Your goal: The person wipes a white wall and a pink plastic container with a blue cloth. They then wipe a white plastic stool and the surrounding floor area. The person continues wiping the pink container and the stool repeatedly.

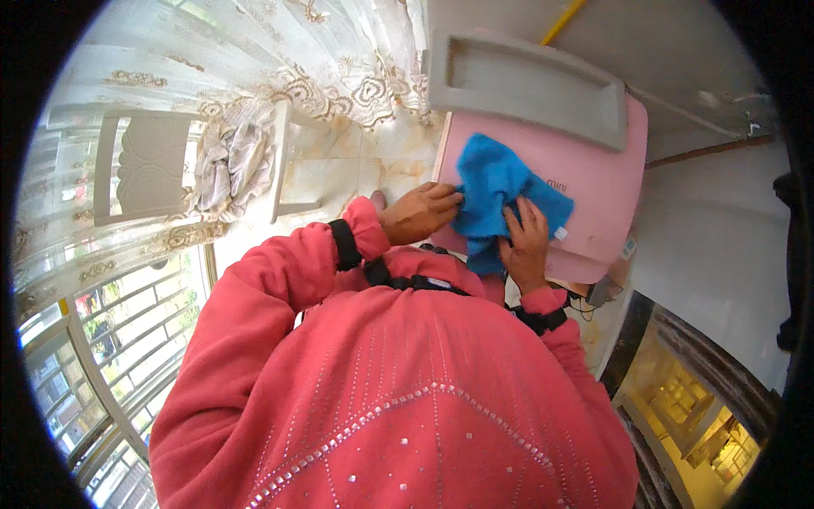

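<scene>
A blue fluffy cloth [496,191] lies on the flat pink top of a small appliance [598,182]. My left hand [417,212] grips the cloth's left edge, fingers curled over it. The cloth's lower right part is pinched by my right hand [526,244], with the fingers pressed into the fabric. Both of my arms are in pink sleeves with black wrist straps. The lower end of the cloth hangs over the appliance's near edge, between my hands.
A grey rectangular lid or tray [530,85] rests on the back of the pink appliance. To the left are a white chair [157,165] with crumpled fabric on it, lace curtains [280,59] and a barred window [93,365]. Pale floor tiles lie below.
</scene>
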Motion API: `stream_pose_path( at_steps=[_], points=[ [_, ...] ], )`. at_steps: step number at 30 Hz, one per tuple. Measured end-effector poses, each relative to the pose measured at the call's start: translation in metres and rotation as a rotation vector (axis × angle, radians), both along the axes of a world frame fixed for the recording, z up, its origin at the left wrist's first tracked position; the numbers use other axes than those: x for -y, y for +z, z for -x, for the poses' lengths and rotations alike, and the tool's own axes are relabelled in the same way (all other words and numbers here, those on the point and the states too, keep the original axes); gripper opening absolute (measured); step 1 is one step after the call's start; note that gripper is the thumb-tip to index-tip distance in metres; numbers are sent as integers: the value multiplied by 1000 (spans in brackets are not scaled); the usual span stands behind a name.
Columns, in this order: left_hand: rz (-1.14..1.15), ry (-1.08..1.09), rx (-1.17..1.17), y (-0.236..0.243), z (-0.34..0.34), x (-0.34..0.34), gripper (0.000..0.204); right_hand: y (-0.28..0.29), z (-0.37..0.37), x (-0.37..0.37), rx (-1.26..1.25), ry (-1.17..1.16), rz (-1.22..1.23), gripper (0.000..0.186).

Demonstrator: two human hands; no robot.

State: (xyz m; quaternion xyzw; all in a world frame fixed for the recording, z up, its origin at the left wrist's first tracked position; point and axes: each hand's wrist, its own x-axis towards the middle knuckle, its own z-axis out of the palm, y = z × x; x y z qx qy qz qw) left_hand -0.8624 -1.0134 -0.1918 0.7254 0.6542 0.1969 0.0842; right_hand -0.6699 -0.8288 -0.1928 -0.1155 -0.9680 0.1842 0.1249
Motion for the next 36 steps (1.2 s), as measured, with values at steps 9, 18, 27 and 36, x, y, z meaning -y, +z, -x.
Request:
stream_pose_path(
  at_steps=[9,18,27,36],
  points=[
    [151,317,38,-3,34,66,12,11,46,15,-59,181,30,44],
    [195,544,666,-6,40,50,54,32,67,51,-54,59,45,42],
    [422,516,920,-32,12,13,89,-20,99,78,-143,-185,-190,50],
    [168,548,908,-50,12,3,98,-38,135,50,-213,-303,-296,45]
  ],
)
